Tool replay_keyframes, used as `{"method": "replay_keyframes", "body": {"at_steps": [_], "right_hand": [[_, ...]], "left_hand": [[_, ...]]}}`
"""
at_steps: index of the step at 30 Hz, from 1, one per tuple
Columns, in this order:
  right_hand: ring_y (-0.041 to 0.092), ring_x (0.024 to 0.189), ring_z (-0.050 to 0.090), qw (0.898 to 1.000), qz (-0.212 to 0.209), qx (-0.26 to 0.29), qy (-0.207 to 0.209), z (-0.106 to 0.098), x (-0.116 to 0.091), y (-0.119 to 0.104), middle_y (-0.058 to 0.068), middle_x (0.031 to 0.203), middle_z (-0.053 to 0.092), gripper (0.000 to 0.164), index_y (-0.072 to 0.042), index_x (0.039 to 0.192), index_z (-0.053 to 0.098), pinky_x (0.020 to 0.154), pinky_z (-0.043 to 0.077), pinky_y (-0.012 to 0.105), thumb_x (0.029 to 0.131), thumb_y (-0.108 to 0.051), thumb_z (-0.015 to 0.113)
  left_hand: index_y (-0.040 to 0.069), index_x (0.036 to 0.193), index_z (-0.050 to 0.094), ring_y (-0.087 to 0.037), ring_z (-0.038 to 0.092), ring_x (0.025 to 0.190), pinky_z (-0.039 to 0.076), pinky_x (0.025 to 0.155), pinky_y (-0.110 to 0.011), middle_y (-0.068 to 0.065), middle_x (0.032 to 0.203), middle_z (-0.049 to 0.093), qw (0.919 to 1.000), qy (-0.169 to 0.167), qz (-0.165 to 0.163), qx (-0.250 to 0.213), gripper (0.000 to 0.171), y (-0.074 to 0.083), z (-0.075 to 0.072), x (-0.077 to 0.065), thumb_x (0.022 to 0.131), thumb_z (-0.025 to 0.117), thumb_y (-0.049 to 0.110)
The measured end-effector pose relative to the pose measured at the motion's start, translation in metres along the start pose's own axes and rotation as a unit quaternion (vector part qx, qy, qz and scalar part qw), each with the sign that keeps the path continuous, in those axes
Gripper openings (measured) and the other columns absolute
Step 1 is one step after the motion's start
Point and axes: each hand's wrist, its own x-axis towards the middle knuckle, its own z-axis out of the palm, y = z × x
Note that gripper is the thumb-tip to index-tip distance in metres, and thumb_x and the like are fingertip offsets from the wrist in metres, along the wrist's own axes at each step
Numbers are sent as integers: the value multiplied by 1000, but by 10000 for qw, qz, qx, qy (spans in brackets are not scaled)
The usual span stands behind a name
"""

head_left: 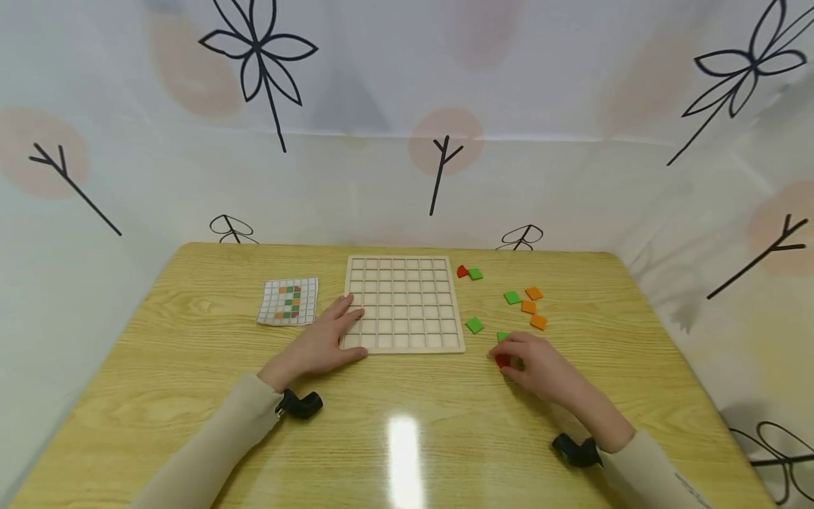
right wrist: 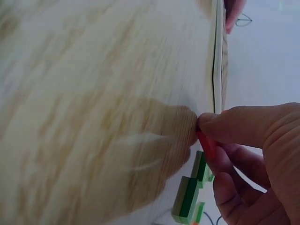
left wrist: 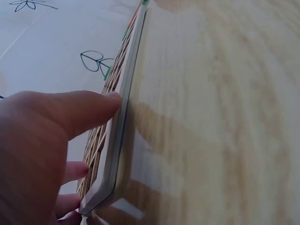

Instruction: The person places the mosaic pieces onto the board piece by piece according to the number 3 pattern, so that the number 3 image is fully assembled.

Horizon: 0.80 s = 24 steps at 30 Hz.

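My left hand [head_left: 323,341] rests with spread fingers on the left edge of a pale wooden grid board [head_left: 405,350]. In the left wrist view its thumb [left wrist: 89,110] lies on the board's rim. At the right, my right hand [head_left: 540,366] pinches a red piece [head_left: 502,360] between thumb and fingers, low over the table. The right wrist view shows the red piece [right wrist: 206,144] under the thumb, partly covered. Green tiles [right wrist: 187,199] lie just beside it. One green tile [head_left: 503,336] peeks out behind the fingers.
Left of the board lies a paper card [head_left: 287,302] with a coloured grid pattern. Loose green tiles [head_left: 474,325] and orange tiles [head_left: 528,306] lie right of the board. A red quarter-round piece [head_left: 462,271] touches a green tile [head_left: 475,274] near the board's far right corner.
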Motion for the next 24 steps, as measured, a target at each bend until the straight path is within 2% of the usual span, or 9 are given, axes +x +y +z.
{"method": "replay_keyframes", "body": {"at_steps": [9, 14, 17, 21, 24], "right_hand": [[6, 75, 53, 9997, 66, 248, 37, 3, 0, -1, -5, 88, 61, 25, -7, 101, 77, 65, 50, 25, 81, 8, 77], [11, 80, 61, 9986, 217, 391, 268, 4, 2, -2, -1, 96, 61, 20, -6, 97, 77, 67, 53, 26, 79, 0, 83], [13, 80, 62, 9986, 220, 298, 376, 2, 5, -3, 0, 98, 61, 12, -10, 87, 77, 67, 53, 27, 79, -5, 84], [15, 85, 62, 9984, 248, 366, 365, 0, 14, -5, 1, 102, 63, 13, -17, 79, 73, 71, 54, 32, 82, -7, 82], [16, 86, 61, 9973, 402, 526, 309, -1, 25, -6, -1, 99, 63, 13, -18, 81, 71, 73, 53, 34, 87, -10, 78]], "left_hand": [[1, 151, 40, -38, 10, 150, 19, 114, -61, -20, 163, 15, 9991, 224, 372, 42, 78, 4, 8, 2, 92, 67, 44], [3, 153, 38, -39, 7, 150, 14, 112, -67, -20, 164, 12, 9992, 174, 334, 123, 77, 7, 9, 1, 95, 63, 47], [5, 154, 36, -38, 6, 151, 12, 113, -67, -18, 165, 11, 9992, 138, 293, 236, 77, 7, 11, 1, 96, 61, 50], [7, 155, 34, -35, 3, 151, 10, 115, -64, -16, 166, 7, 9992, 67, 230, 327, 79, 5, 12, 1, 96, 59, 52], [7, 156, 32, -35, 2, 151, 9, 115, -63, -16, 166, 4, 9993, 31, 195, 327, 79, 4, 12, 1, 97, 58, 52]]}}
